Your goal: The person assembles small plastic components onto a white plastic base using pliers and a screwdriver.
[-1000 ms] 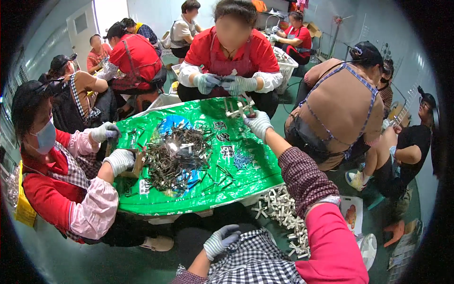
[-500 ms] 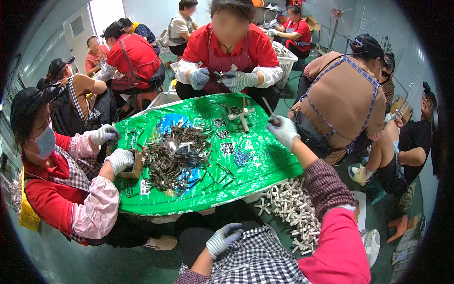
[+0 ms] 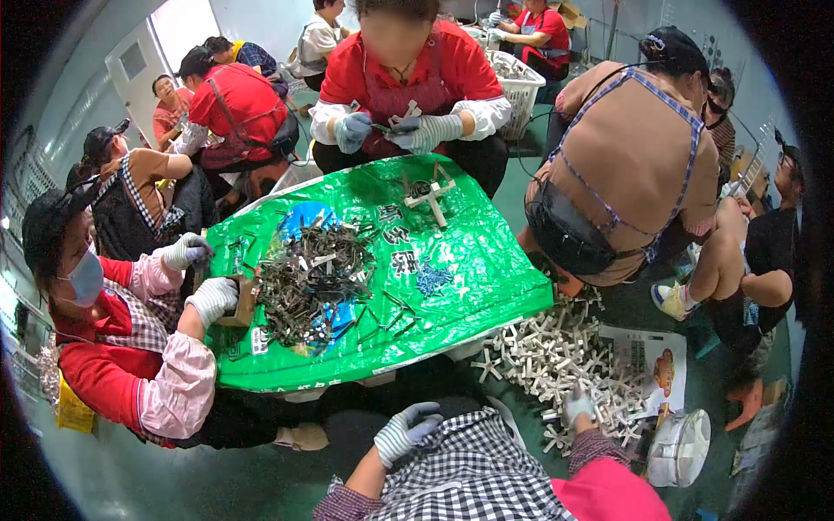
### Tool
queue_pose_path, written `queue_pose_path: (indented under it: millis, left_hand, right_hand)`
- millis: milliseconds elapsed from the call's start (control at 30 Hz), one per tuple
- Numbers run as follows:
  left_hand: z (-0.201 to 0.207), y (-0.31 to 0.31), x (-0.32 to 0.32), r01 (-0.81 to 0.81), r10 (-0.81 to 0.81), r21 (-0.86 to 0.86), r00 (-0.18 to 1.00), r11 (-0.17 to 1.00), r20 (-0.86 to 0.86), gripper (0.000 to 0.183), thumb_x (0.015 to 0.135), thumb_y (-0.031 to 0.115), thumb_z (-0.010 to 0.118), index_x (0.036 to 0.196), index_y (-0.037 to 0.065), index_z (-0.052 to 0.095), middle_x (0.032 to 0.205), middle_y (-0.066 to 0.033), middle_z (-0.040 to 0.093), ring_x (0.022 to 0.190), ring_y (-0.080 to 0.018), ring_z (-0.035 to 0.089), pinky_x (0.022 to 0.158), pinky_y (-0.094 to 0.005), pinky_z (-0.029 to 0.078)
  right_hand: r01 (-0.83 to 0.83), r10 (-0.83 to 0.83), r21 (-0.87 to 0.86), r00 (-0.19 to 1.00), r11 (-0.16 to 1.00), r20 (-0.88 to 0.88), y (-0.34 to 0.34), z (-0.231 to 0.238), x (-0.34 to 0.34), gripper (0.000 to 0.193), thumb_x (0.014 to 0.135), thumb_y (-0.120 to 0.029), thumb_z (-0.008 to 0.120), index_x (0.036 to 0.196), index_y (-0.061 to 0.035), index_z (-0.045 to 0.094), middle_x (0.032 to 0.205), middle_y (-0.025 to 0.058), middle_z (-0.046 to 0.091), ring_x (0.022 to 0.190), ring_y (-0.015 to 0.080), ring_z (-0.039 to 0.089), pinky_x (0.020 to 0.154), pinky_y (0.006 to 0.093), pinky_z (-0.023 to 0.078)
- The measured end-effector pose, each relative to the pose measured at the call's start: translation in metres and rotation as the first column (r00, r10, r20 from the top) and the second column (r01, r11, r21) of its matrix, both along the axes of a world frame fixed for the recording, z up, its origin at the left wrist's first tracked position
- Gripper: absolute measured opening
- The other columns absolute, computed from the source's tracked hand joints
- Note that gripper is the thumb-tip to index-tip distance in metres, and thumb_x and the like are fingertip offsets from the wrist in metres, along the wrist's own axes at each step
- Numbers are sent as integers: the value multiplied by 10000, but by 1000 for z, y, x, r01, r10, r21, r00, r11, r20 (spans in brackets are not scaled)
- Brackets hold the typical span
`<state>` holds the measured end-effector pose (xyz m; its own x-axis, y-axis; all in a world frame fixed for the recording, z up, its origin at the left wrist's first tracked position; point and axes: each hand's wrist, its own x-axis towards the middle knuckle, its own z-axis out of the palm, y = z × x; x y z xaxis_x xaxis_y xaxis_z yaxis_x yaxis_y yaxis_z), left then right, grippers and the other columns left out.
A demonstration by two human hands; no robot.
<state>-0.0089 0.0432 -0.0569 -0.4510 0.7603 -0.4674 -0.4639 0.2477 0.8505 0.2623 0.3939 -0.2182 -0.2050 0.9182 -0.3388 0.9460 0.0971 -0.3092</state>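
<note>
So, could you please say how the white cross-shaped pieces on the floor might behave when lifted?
The white cross-shaped pieces are probably stiff, their arms being straight. Near the right hand they overlap, so neighbours may snag. Their spreading arms should make rolling unlikely.

Table cover (image 3: pixel 491 300): glossy green, patched with blue. Strips (image 3: pixel 304 269): mostly blackish brown. Small parts (image 3: pixel 433 280): blue. Cross-shaped pieces (image 3: pixel 530 363): off-white, to my eye. Left hand (image 3: pixel 405 436): gloved in white with grey-green stripes. Right hand (image 3: pixel 577 406): gloved pale. Apron (image 3: pixel 469 478): black-and-white check. Sleeve (image 3: pixel 612 493): bright pink. Neighbour's top (image 3: pixel 621 165): tan, crossed by blue plaid straps (image 3: pixel 692 161).
</note>
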Motion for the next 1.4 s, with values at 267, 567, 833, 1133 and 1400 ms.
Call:
queue_pose_path:
  millis: [267,567,833,1133,1400]
  left_hand:
    - [8,3,5,-36,32,-69,998,997,-52,437,826,182,602,1186,-27,469,1034,-114,602,930,-149,569,824,-261,446]
    - [12,3,8,-23,15,-69,994,997,-113,458,822,206,610,1185,-34,466,1053,-127,591,982,-159,554,867,-274,428]
    - [2,-2,6,29,-35,-42,987,999,-155,471,820,221,610,1191,-32,467,1054,-125,598,995,-166,553,887,-284,417]
    - [19,-13,15,-152,187,195,966,969,-177,482,855,279,554,1224,-12,446,1096,-115,576,1021,-173,527,902,-295,398]
    - [71,-32,13,-40,70,445,996,895,-50,895,753,532,603,1355,-19,235,1347,-116,361,1239,-200,341,1017,-345,266]
  right_hand:
    - [-320,497,-401,715,858,492,-15,-16,-10,437,685,-259,651,1072,-63,603,1078,170,590,987,303,582,823,376,480]
    - [-485,613,-380,683,788,398,5,-30,13,381,688,-222,636,1038,-73,621,1072,172,590,982,314,577,813,396,483]
    - [-352,373,165,919,921,-124,22,120,-54,252,730,-151,598,959,-51,565,867,155,618,766,301,597,709,332,481]
    - [-434,-88,-184,233,882,-968,-98,289,-142,298,750,-72,613,1029,-11,529,881,86,607,741,153,586,688,291,489]
    - [-786,-115,-322,310,527,-944,-179,260,-182,304,738,-62,606,1023,-7,517,898,104,605,816,174,582,753,312,473]
